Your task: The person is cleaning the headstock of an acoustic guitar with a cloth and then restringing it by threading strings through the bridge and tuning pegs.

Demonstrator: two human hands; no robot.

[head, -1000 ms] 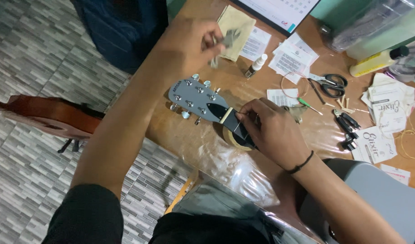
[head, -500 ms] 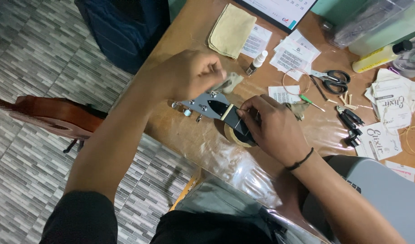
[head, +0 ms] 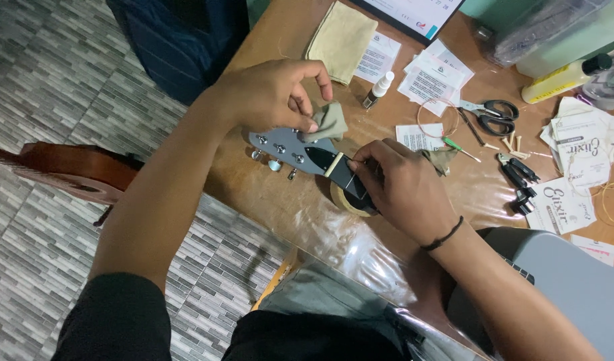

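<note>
Head view: my left hand (head: 273, 93) pinches one small grey cloth (head: 328, 121) against the grey guitar headstock (head: 287, 146) at the table (head: 307, 214) edge. My right hand (head: 404, 187), fingers curled, grips the neck. One pair of scissors (head: 493, 115) and one small bottle (head: 378, 89) lie beyond.

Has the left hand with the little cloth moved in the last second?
Yes. The left hand brought the small cloth down from near the folded tan cloth onto the headstock.

Wooden table (head: 273, 47) (scissors (head: 497, 117), cloth (head: 340, 40)).
</note>
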